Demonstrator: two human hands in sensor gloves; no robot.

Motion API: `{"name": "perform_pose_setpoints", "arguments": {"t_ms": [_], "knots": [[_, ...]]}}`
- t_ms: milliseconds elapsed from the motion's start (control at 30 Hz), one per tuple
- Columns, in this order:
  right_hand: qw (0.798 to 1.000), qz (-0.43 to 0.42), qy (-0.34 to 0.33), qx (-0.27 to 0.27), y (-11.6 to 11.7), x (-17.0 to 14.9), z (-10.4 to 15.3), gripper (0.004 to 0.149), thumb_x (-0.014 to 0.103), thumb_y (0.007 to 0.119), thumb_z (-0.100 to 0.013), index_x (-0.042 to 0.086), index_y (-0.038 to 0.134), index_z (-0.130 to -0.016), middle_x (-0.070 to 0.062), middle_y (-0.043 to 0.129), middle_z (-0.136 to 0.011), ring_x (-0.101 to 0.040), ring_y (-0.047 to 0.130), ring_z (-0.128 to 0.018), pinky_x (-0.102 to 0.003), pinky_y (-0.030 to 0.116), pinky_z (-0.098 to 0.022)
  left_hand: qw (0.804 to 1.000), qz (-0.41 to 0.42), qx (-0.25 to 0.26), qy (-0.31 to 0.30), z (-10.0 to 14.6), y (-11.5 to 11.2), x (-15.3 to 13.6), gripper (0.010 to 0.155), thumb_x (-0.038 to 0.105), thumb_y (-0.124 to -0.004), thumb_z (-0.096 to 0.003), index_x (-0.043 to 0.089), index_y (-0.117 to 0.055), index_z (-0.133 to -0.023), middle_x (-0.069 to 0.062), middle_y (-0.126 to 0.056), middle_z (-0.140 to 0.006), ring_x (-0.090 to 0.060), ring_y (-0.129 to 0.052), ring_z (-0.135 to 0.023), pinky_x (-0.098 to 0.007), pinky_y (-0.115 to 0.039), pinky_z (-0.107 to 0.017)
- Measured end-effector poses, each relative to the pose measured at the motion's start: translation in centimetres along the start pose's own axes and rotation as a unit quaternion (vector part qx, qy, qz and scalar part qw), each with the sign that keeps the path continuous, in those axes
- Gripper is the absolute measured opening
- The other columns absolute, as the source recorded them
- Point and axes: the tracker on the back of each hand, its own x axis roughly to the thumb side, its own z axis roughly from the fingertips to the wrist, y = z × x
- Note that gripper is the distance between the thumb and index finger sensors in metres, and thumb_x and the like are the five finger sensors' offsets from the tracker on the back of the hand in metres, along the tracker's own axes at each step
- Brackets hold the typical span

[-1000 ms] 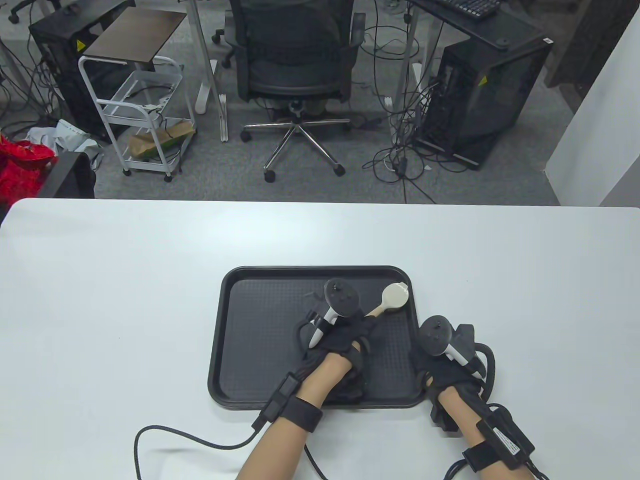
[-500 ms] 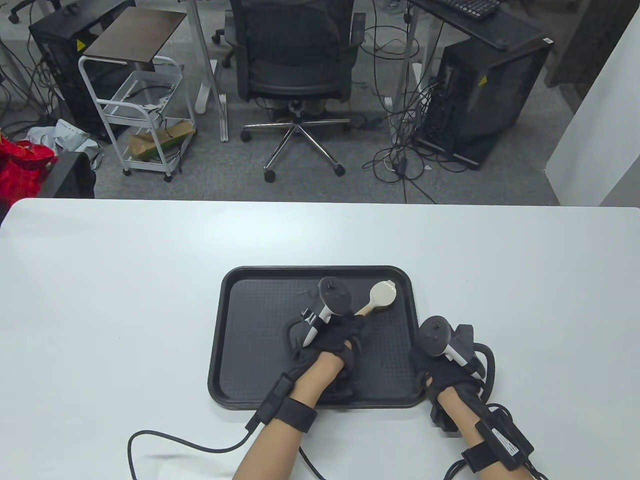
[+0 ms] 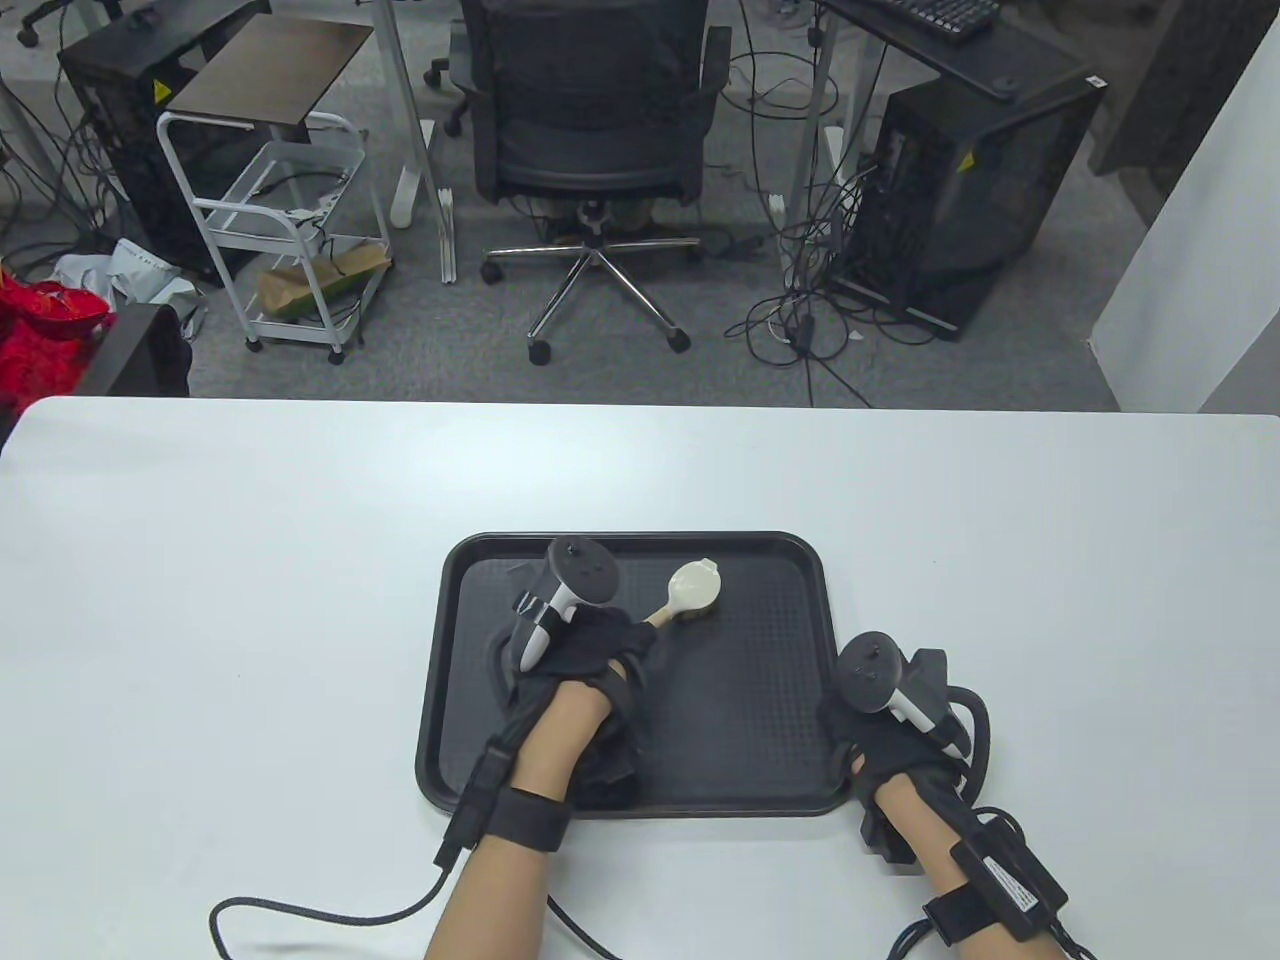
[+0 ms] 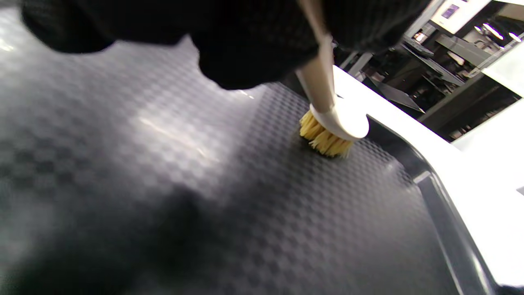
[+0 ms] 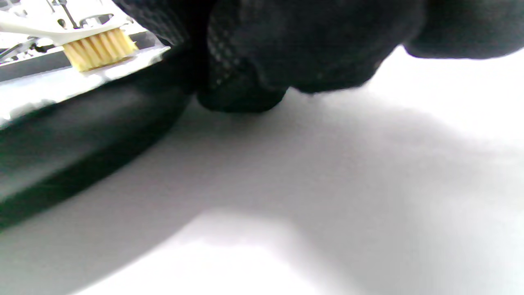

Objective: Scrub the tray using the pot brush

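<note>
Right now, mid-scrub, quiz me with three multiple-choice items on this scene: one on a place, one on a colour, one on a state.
1. Where is the right hand?
A. at the tray's right rim
B. inside the tray
C. at the table's far edge

2. What colour are the pot brush bristles?
A. blue
B. yellow
C. black

3. What is the left hand doing?
A. lying flat and open
B. gripping the brush handle
C. lifting the tray

Key: 1 A, it sits beside the right rim; 2 B, the left wrist view shows yellow bristles; 3 B, its fingers wrap the handle.
</note>
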Motion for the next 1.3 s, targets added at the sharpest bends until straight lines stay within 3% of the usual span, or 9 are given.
{"name": "perform_pose_setpoints", "arguments": {"t_ms": [333,800,1300], "knots": [[1.0,-0.001,0.0,0.0,0.0,0.0,0.0,0.061,0.037,0.072,-0.048,0.006,0.054,-0.097,-0.004,0.097,-0.04,-0.023,0.094,-0.013,-0.045,0.083,-0.023,0.998,0.009,-0.028,0.048,0.3,3.8,-4.3,0.062,0.053,-0.077,-0.0421,0.01,-0.078,-0.088,-0.002,-0.1,-0.048,-0.02,-0.096,-0.018,-0.05,-0.082,-0.044],[1.0,-0.001,0.0,0.001,0.0,0.0,0.0,0.061,0.037,0.072,-0.048,0.006,0.054,-0.097,-0.004,0.097,-0.04,-0.023,0.094,-0.013,-0.045,0.083,-0.023,0.992,0.081,-0.034,0.091,0.3,6.3,-10.5,0.062,0.052,-0.08,-0.0414,0.011,-0.078,-0.088,-0.002,-0.099,-0.051,-0.021,-0.096,-0.021,-0.051,-0.08,-0.047],[1.0,-0.001,0.0,0.001,0.0,0.0,0.0,0.061,0.037,0.072,-0.048,0.006,0.054,-0.097,-0.004,0.097,-0.04,-0.023,0.094,-0.013,-0.045,0.083,-0.023,0.976,0.162,0.007,0.147,1.6,8.9,-16.7,0.061,0.048,-0.085,-0.0402,0.011,-0.078,-0.088,-0.003,-0.098,-0.053,-0.024,-0.095,-0.024,-0.052,-0.078,-0.049]]}}
